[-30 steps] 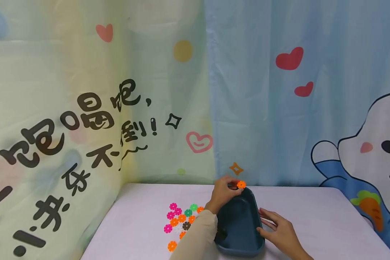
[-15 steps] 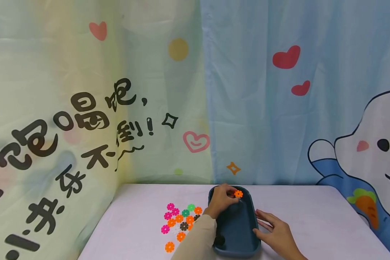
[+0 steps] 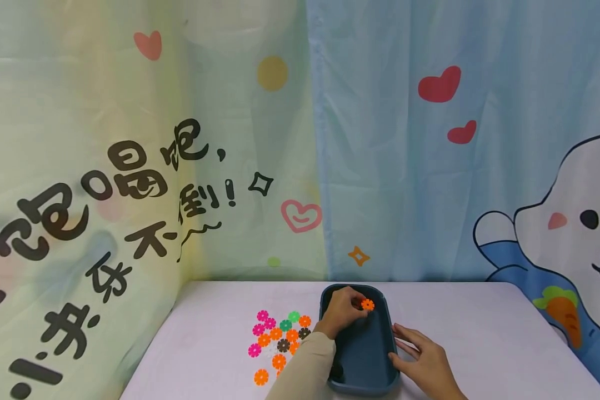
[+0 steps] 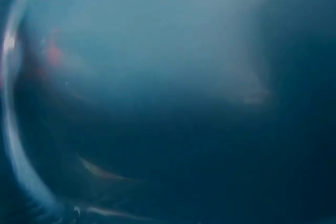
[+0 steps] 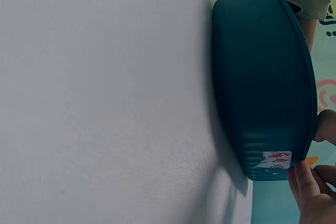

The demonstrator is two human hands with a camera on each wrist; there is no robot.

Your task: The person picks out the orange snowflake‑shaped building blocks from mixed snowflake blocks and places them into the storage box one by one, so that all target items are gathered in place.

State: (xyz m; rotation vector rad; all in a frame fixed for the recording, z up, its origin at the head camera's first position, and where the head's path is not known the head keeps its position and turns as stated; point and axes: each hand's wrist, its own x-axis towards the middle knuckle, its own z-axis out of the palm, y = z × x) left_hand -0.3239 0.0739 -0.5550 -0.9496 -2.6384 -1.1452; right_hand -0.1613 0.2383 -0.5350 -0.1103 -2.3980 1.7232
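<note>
My left hand point(image 3: 342, 312) is inside a dark blue tub point(image 3: 365, 355), pinching an orange flower-shaped disc point(image 3: 367, 304) between thumb and fingertips. The disc is above the tub's floor near its far end. On the tub's right side, my right hand point(image 3: 425, 358) holds the rim, the thumb over the edge and the fingers against the outer wall. The right wrist view shows that wall of the tub point(image 5: 262, 77) close up, with the fingertips point(image 5: 304, 174) by a white label point(image 5: 276, 159). The left wrist view is a blue blur.
Several flower-shaped discs lie left of the tub: pink point(image 3: 254, 350), orange point(image 3: 261, 377), green point(image 3: 285, 325) and dark brown point(image 3: 283, 345). My left sleeve point(image 3: 305, 369) partly covers the pile. A printed curtain point(image 3: 380, 166) hangs behind the white table point(image 3: 460, 316).
My left hand has come down with the orange disc from above the tub's far rim to inside it. The right hand stays at the tub's side. The head view has shifted slightly.
</note>
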